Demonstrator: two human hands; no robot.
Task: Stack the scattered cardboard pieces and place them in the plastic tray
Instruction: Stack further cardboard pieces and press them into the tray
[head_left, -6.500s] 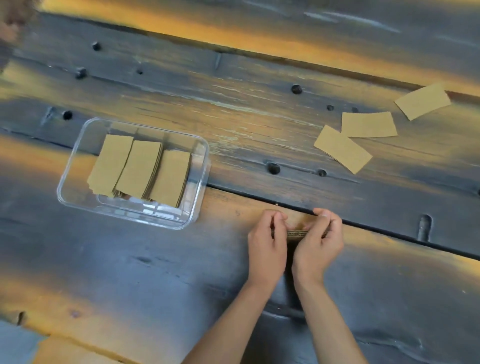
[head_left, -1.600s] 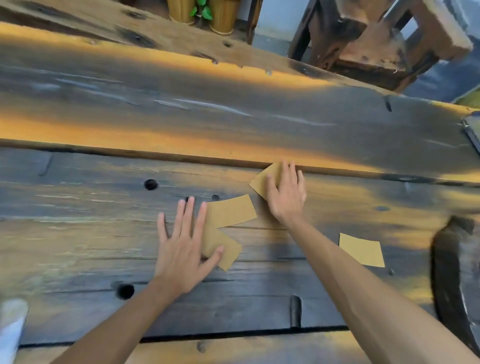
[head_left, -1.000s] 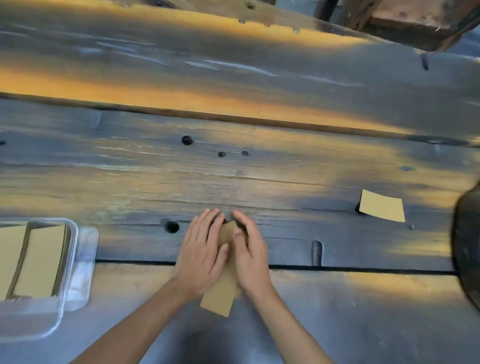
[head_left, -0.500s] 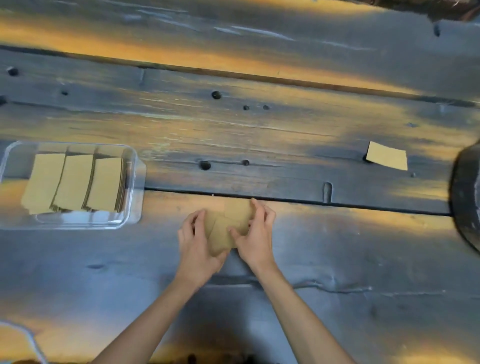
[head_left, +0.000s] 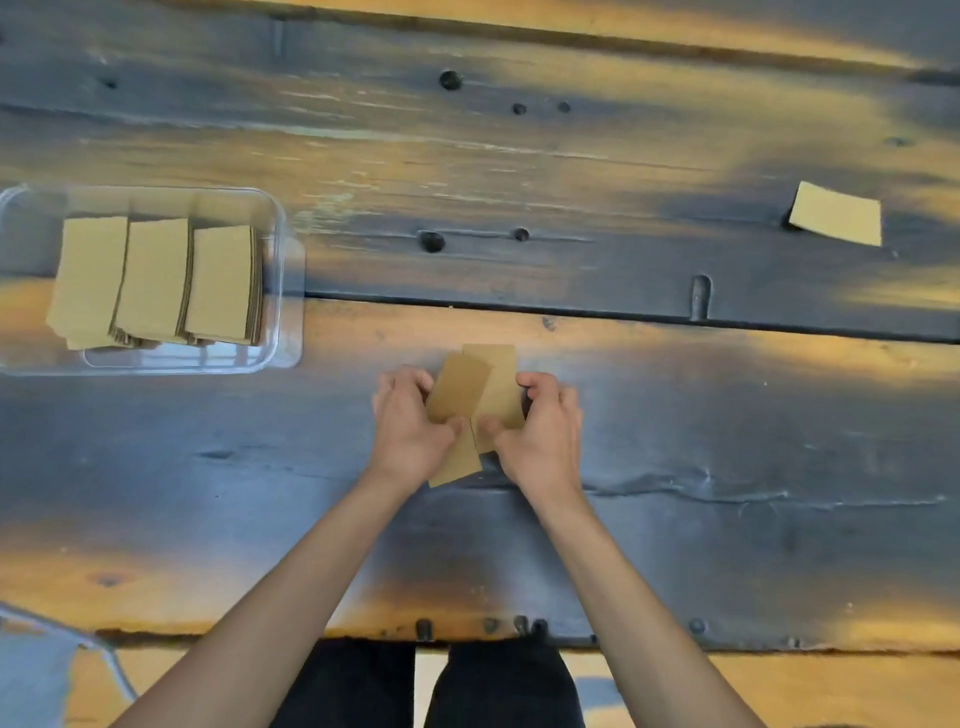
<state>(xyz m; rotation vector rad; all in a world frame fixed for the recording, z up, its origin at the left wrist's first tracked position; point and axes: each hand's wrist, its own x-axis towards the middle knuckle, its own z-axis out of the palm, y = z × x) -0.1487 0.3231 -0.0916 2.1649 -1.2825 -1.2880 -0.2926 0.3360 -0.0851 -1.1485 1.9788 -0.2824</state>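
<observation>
Head view, looking down on a dark, worn wooden plank table (head_left: 675, 441). Two bare hands low in the middle, both curled around one loose bunch of flat tan cardboard rectangles (head_left: 480, 402). Left hand (head_left: 410, 426) gripping the bunch's left edge, fingers bent over the top, thumb pressed on the face. Right hand (head_left: 543, 431) gripping the right edge the same way, thumb nearly meeting the left thumb. Three pieces countable in the bunch, fanned and misaligned: one poking out beyond the fingertips, one tilted on top between the thumbs, one jutting down below the thumbs toward the wrists.

One single tan cardboard piece (head_left: 836, 214) lying flat, well apart from the right hand's fingers, beyond and to their right.

One clear rectangular plastic tray (head_left: 283, 291) beyond and left of the left hand's fingers, apart from them. Three stacks of tan cardboard (head_left: 156, 280) inside it, side by side, leaning and overlapping; number of sheets per stack impossible to count.

Two dark-clothed legs (head_left: 426, 686) below the table's near edge, between the forearms.
</observation>
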